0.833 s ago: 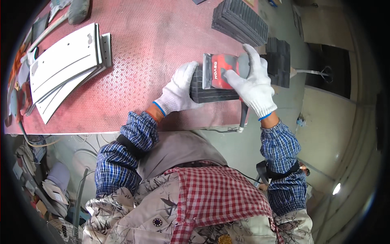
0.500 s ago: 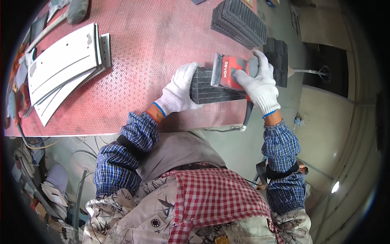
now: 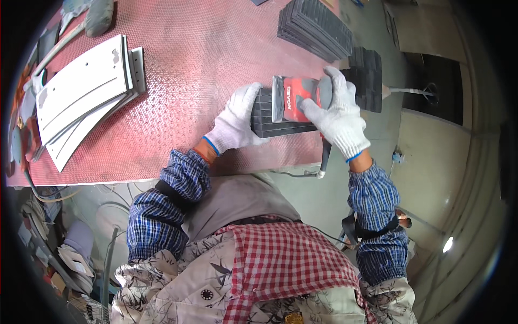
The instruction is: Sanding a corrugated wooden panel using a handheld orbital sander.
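Far left of the left hand: red-and-grey tool (image 3: 31, 137) near the counter edge, details blurred from where I'm standing. Next, still well left of that hand, a fanned pile of curved white panels (image 3: 81, 89), small holes and grey smudges on the top one. Mallet (image 3: 99, 19) with a grey head lies beyond the panels, handle slanting back left. All on the red, textured counter (image 3: 189, 81).

Left hand (image 3: 236, 116), white knit glove, blue check sleeve (image 3: 186, 175) behind it: clamped on the left end of a black slab stack (image 3: 283, 128), thumb on the far side, fingers on the near side. Stack sits between the two hands, layers visible on its near face.

Red sander (image 3: 298, 100) is on top of the stack, metal plate at its left edge. Black cable (image 3: 325, 154) drops from it, just left of the right wrist. Ribbed dark pile (image 3: 315, 29) sits beyond both hands.

Right hand (image 3: 341, 119), same glove: wrapped over the sander's grey end. Hands apart. Second dark pile (image 3: 367, 81) beyond and right of it; can't tell its support.
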### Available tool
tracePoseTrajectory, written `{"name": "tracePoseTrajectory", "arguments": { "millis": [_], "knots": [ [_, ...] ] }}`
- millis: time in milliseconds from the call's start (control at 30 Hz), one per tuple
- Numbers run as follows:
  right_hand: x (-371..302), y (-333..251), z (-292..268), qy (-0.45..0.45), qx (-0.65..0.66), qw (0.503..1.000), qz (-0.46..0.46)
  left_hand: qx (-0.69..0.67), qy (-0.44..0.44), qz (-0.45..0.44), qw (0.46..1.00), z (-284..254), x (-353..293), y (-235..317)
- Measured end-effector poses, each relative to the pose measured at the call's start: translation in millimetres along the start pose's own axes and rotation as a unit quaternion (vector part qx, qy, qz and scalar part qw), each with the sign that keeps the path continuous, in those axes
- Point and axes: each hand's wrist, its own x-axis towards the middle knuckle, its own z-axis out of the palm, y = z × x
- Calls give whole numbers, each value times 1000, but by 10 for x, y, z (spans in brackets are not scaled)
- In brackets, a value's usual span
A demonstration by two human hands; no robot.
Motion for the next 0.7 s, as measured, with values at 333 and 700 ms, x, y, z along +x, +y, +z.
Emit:
{"name": "tracePoseTrajectory", "arguments": {
  "millis": [333, 700],
  "knots": [
    [-25, 78, -6, 2, -17, 1000, 7, -3, -2, -11, 1000, 4, -7, -15],
    [-70, 171, -30, -18, -31, 999, -37, 5, 5, -3, 1000, 7, -22, -9]
  ]
}}
